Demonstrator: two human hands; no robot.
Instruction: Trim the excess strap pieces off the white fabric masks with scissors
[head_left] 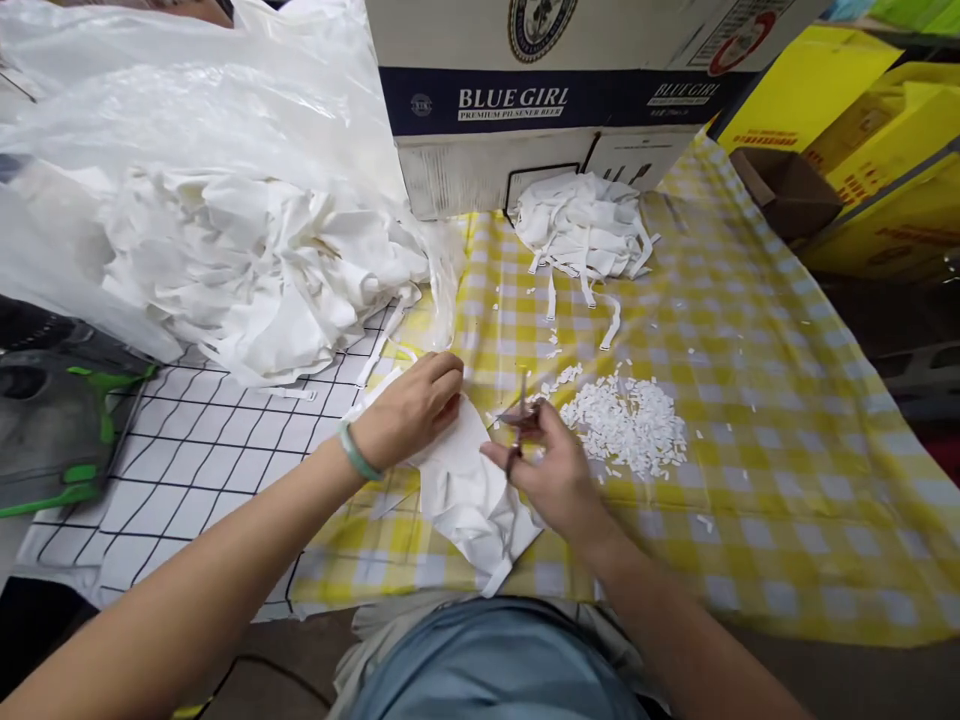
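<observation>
My left hand (411, 408) is closed on the upper part of a white cloth piece (469, 490), which lies on the yellow checked tablecloth and trails toward me. A green bangle circles that wrist. In my right hand (555, 475) is a pair of small scissors (520, 412), with the blades pointing away from me, just right of the cloth's edge. Motion blurs the blades, so I cannot tell how far apart they are. Beyond that hand lies a heap of tiny white clippings (630, 422).
A large white bundle of cloth (277, 260) spills from a clear plastic bag (187, 80) at left. A smaller strapped pile (581, 225) sits before a beer carton (525, 105). Yellow packages (810, 90) stand at far right, a grey-green object (52, 430) at far left.
</observation>
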